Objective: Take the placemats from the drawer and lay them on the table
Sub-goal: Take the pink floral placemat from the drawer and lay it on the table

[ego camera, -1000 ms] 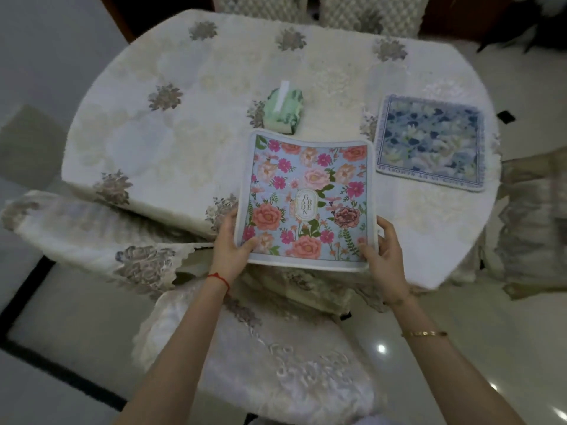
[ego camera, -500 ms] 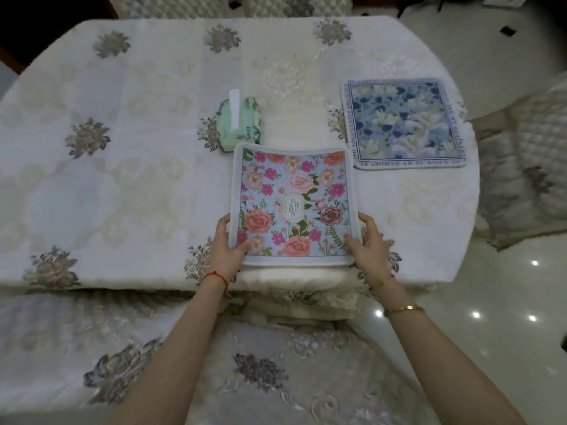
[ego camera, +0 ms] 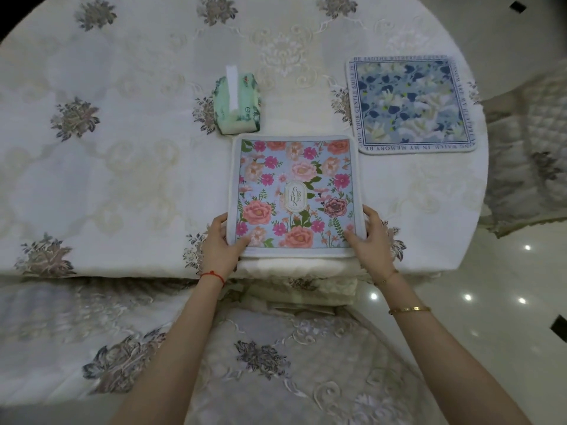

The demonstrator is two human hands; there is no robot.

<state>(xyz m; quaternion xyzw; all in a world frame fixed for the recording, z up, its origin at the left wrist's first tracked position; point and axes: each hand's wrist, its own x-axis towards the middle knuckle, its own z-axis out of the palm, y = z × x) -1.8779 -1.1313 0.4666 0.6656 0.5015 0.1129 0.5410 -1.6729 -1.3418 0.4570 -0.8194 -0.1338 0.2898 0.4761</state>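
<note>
While both hands pinch its near corners, the square pink-and-blue floral fabric placemat with a white border (ego camera: 294, 194) lies flat on the near part of the round table covered by a cream embroidered tablecloth (ego camera: 122, 167), at about 6 o'clock on the tabletop. Left hand (ego camera: 219, 243) grips the near-left corner, thumb on top, fingers curled under the edge. Right hand (ego camera: 369, 240) does the same at the near-right corner, thumb on the print, fingers wrapped round the side edge.

Mat's near edge sits close to the table rim, where the cloth folds down. Judged risk: letting go with the mat this near the rim could leave it overhanging or let it slide off with the loose cloth; tugging it back could bunch the tablecloth.

Green rectangular soft tissue pack with a white strip on top (ego camera: 237, 104) stands at 11 o'clock from the mat, just beside its far-left corner, not clearly touching. Pushing the mat forward would likely nudge it.

Second mat, a square blue-and-white floral placemat with a lettered border (ego camera: 411, 104), lies flat at 1 o'clock, its near-left corner close to the first mat's far-right corner; a shove to the right might overlap them.

Quilted chair seat (ego camera: 291, 372) sits below the table edge at 6 o'clock.
</note>
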